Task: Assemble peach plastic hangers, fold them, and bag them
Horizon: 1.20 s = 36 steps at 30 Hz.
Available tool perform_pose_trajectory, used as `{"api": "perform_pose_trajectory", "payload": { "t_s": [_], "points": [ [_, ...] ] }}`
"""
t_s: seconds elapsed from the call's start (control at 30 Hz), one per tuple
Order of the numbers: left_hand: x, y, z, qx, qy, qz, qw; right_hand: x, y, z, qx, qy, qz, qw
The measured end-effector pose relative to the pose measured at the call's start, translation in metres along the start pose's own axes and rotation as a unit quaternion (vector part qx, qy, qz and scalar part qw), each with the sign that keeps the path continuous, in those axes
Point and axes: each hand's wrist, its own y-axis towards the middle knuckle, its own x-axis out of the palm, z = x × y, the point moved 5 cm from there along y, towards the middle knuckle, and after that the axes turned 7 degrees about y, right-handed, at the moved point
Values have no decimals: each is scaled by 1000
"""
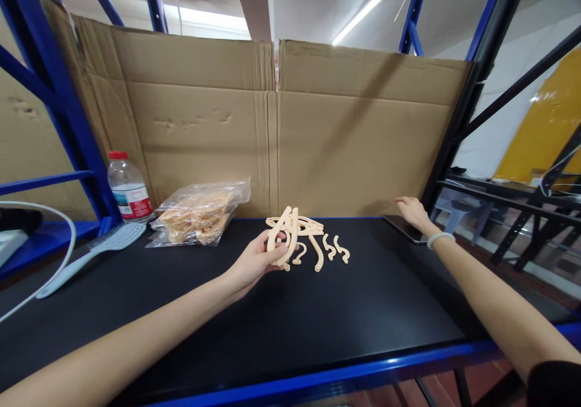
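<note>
My left hand (256, 262) is closed around a bundle of beige curved plastic pieces (285, 233), lifted a little above the black table top (318, 322). More loose beige pieces (324, 247) lie on the table just right of that hand. Far to the right, my right hand (411, 210) lies with its fingers stretched flat on a dark phone (403, 228) near the table's back right corner. That wrist carries a pale bead bracelet.
A clear bag of beige pieces (200, 213) lies at the back left, beside a water bottle with a red cap (127, 189) and a light blue hairbrush (91, 253). A cardboard wall (281, 129) closes the back. Blue rack posts stand on both sides.
</note>
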Motion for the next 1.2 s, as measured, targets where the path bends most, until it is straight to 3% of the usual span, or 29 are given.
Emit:
{"api": "perform_pose_trajectory", "payload": {
  "t_s": [0.1,0.17,0.27,0.3,0.37,0.47,0.6,0.77,0.87,0.93,1.0,1.07,1.2],
  "points": [
    [3,-2,1,14,18,4,1000,-9,-18,-60,-93,72,16,993],
    [5,-2,-1,18,36,-3,999,-16,-46,-111,-186,121,20,975],
    [9,-4,-3,32,60,-8,998,-26,-112,-191,-447,231,-14,864],
    [9,-5,-4,39,68,-6,997,-27,-132,-208,-498,235,-16,834],
    [10,-6,-7,52,80,6,995,-20,-160,-226,-538,218,-40,813],
    [6,-7,-13,70,84,42,993,-3,-172,-222,-506,197,-57,838],
    [-4,-5,-20,94,86,92,988,21,-163,-199,-400,238,-116,877],
    [-15,-4,-22,128,94,162,974,37,-158,-191,-302,316,-268,859],
    [-16,-5,-19,142,96,168,971,38,-152,-187,-226,385,-274,851],
    [-16,-5,-15,153,113,164,968,41,-146,-182,-154,471,-269,826],
    [-15,-4,-9,156,137,140,968,46,-142,-176,-72,558,-272,781],
    [-10,-2,-5,145,156,74,974,52,-141,-172,-6,619,-279,734],
    [6,-3,-1,104,207,-117,966,53,-142,-172,11,676,-249,693]
  ]
}}
